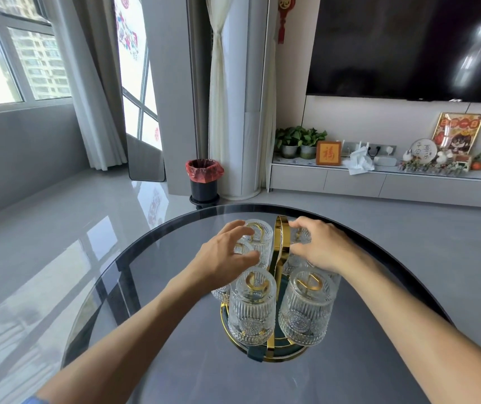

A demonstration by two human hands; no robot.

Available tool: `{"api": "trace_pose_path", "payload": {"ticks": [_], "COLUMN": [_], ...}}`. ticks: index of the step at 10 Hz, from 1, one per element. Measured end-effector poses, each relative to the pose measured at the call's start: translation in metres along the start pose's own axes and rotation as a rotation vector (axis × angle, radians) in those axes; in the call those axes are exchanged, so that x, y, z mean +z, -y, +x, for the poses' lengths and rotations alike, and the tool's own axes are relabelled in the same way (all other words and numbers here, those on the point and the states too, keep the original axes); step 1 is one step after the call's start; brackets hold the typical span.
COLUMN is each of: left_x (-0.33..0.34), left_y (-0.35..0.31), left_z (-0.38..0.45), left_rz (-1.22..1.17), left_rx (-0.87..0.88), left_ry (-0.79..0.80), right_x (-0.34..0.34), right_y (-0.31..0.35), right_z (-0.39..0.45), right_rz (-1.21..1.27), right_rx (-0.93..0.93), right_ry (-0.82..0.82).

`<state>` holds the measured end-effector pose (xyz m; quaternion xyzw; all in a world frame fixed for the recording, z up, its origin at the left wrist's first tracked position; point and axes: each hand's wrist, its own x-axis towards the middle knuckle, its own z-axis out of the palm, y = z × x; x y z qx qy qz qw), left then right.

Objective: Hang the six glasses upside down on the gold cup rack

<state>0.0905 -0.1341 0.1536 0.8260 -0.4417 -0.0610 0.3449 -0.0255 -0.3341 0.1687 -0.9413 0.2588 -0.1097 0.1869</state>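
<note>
— Glass-topped and round, the desk (175, 287) fills the lower view, dark at its rim, grey floor showing beneath. What stands on it?

— One gold cup rack (277, 249), set toward the far middle of the desk. A round gold-edged base sits at the bottom and an upright gold loop rises at centre.

— And the glasses?

— Ribbed clear tumblers hang mouth-down on the rack. The near-left glass (252, 307) and the near-right glass (306, 307) are plainly seated, each with a gold hook showing through its upturned bottom. A far-left glass (259, 237) sits behind them. Others are partly hidden by the hands, so a full count cannot be confirmed.

— Position of the hands?

— Left hand (224, 258) is over the far-left side, its fingers (243, 256) spread and curled around a glass there; whether they grip it firmly I cannot tell. Right hand (321, 246) is on the far-right side, fingers closed around the far-right glass (300, 236), just beside the gold loop.

— Anything smaller nearby?

— A black bin (204, 182) with a red liner stands on the floor beyond the desk.
</note>
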Motion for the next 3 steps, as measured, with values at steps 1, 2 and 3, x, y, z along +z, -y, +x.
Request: {"api": "trace_pose_path", "payload": {"ticks": [1, 2, 3], "left_x": [-0.002, -0.003, -0.01], "left_y": [-0.002, -0.006, -0.01], "left_z": [0.001, 0.001, -0.009], "left_rz": [0.004, 0.018, -0.026], "left_rx": [-0.012, 0.003, 0.024], "left_ry": [0.013, 0.034, -0.023], "right_x": [0.003, 0.002, 0.001], "right_y": [0.0, 0.002, -0.003], "right_z": [-0.005, -0.008, -0.03], "right_rz": [0.02, -0.007, 0.09], "right_rx": [0.001, 0.009, 0.044], "right_ry": [0.011, -0.031, -0.147]}}
